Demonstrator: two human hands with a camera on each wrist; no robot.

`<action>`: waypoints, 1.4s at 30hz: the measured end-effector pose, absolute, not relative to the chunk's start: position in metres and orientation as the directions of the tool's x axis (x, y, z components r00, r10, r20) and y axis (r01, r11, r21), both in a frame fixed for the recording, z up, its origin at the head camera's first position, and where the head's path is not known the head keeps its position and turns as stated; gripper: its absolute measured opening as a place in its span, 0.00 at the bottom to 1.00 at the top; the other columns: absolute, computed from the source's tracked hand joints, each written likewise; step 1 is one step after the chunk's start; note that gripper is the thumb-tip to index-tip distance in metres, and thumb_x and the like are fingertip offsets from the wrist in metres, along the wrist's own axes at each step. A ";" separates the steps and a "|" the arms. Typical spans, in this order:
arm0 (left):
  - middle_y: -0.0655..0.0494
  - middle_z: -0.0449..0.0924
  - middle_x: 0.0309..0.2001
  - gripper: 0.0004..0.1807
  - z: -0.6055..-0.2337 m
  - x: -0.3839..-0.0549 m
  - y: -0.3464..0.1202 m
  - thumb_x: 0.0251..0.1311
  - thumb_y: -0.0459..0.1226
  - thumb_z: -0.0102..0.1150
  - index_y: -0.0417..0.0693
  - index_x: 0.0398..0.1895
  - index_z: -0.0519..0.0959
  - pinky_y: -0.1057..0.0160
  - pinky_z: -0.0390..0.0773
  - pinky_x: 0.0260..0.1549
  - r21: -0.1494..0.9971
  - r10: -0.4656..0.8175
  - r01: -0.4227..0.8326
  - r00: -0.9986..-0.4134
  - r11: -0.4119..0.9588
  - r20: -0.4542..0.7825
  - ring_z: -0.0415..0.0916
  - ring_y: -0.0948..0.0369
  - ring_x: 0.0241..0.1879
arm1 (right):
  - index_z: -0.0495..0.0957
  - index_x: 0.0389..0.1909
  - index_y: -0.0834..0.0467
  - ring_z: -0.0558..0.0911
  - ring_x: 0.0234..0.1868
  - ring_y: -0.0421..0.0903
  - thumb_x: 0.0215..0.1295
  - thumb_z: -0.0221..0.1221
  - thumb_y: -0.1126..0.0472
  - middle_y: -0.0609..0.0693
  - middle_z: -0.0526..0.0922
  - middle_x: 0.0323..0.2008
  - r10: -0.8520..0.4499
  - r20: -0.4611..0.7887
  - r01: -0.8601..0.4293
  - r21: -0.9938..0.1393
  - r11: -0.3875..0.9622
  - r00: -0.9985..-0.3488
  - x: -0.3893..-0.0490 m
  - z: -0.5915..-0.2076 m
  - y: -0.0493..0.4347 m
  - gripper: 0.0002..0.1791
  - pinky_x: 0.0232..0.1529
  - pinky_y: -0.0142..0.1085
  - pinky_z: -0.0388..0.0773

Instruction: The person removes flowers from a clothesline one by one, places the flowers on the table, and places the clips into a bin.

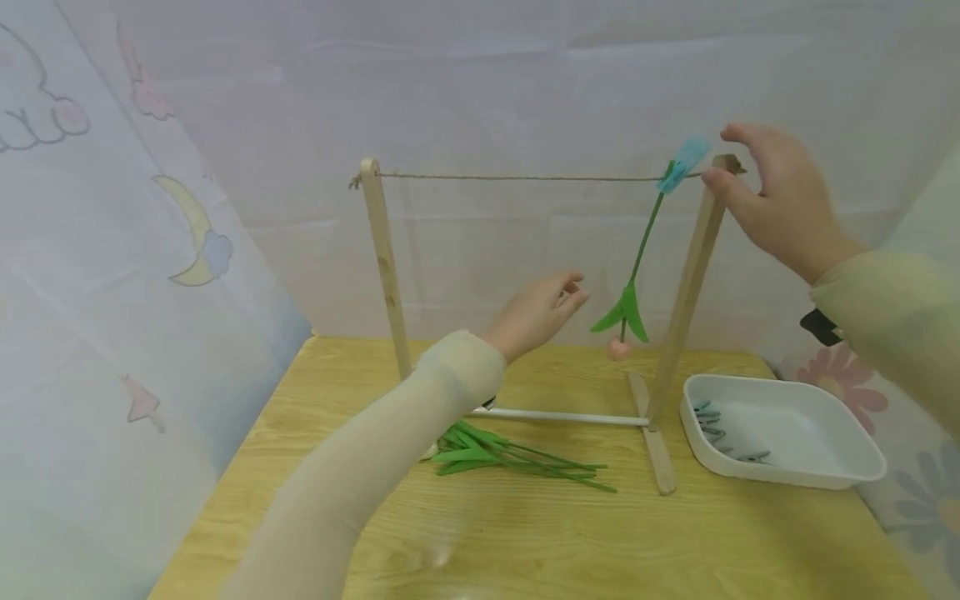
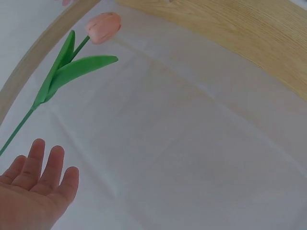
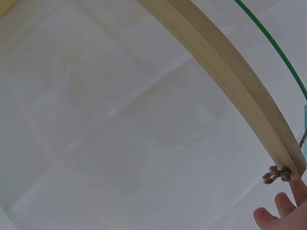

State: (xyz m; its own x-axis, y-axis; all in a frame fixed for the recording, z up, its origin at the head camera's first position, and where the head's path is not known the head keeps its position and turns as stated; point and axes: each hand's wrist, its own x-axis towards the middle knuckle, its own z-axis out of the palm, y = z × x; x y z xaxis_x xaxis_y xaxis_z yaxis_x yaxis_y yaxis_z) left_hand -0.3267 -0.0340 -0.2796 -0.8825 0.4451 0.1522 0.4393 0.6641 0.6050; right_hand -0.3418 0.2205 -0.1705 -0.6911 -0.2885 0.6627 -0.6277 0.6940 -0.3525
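Observation:
A pink artificial tulip (image 1: 630,310) hangs head down from a twine line (image 1: 510,177), with a blue clothespin (image 1: 688,160) clipped over its stem near the right post. My right hand (image 1: 783,200) is raised beside the top of that post, thumb and forefinger spread apart, holding nothing. In the right wrist view its fingertips (image 3: 283,203) show just below the knotted twine end (image 3: 277,174). Lower down, my left hand (image 1: 534,315) hovers left of the tulip with loosely bent fingers and nothing in them. The left wrist view shows the tulip's pink head (image 2: 104,27) beyond those fingers.
Two wooden posts, left (image 1: 386,267) and right (image 1: 686,292), carry the line; a white rod (image 1: 562,416) joins them low down. More green-stemmed flowers (image 1: 517,458) lie on the wooden table (image 1: 570,542), partly behind my left sleeve. A white tray (image 1: 802,425) at right holds several clothespins (image 1: 708,425).

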 end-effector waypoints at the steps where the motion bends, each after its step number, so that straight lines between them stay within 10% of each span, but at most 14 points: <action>1: 0.51 0.74 0.61 0.27 -0.280 -0.328 -0.032 0.76 0.49 0.41 0.45 0.71 0.63 0.61 0.73 0.56 0.606 0.448 0.443 -0.881 0.661 0.156 0.72 0.57 0.58 | 0.64 0.66 0.71 0.60 0.69 0.63 0.72 0.51 0.61 0.70 0.67 0.64 -0.287 0.633 -0.613 -0.383 0.691 -0.719 -0.344 -0.168 0.220 0.26 0.72 0.48 0.50; 10: 0.52 0.72 0.64 0.27 -0.280 -0.335 -0.012 0.76 0.48 0.41 0.47 0.73 0.60 0.64 0.68 0.61 0.613 0.462 0.462 -0.870 0.641 0.173 0.69 0.57 0.62 | 0.59 0.72 0.60 0.53 0.74 0.50 0.75 0.49 0.55 0.61 0.62 0.70 -0.305 0.456 -0.532 -0.540 0.652 -0.836 -0.352 -0.153 0.218 0.29 0.72 0.53 0.44; 27: 0.57 0.66 0.68 0.29 -0.277 -0.340 0.014 0.75 0.46 0.43 0.47 0.75 0.56 0.68 0.64 0.63 0.699 0.389 0.396 -0.904 0.596 0.180 0.64 0.61 0.66 | 0.65 0.69 0.63 0.59 0.70 0.52 0.75 0.49 0.54 0.63 0.65 0.68 -0.290 0.441 -0.512 -0.557 0.654 -0.849 -0.356 -0.150 0.218 0.27 0.72 0.49 0.48; 36: 0.56 0.66 0.69 0.29 -0.274 -0.343 0.025 0.75 0.43 0.45 0.47 0.75 0.55 0.69 0.64 0.63 0.791 0.328 0.359 -0.920 0.495 0.213 0.66 0.60 0.65 | 0.64 0.71 0.58 0.73 0.58 0.49 0.75 0.49 0.50 0.61 0.67 0.67 -0.290 0.392 -0.473 -0.533 0.702 -0.873 -0.359 -0.149 0.217 0.28 0.52 0.26 0.69; 42: 0.60 0.64 0.70 0.31 -0.274 -0.343 0.036 0.74 0.46 0.45 0.51 0.76 0.54 0.69 0.62 0.64 0.830 0.301 0.317 -0.934 0.458 0.191 0.65 0.62 0.66 | 0.64 0.70 0.61 0.73 0.51 0.29 0.76 0.48 0.51 0.45 0.78 0.59 -0.323 0.392 -0.500 -0.536 0.681 -0.861 -0.360 -0.150 0.216 0.28 0.49 0.24 0.67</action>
State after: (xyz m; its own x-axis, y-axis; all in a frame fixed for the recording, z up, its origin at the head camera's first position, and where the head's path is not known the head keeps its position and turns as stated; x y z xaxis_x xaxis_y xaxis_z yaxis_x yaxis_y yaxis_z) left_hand -0.3428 0.0359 -0.2737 -0.9343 0.3009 0.1912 0.3175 0.4582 0.8302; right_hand -0.3597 0.2159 -0.1505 -0.8611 -0.3232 0.3925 -0.4996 0.6808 -0.5356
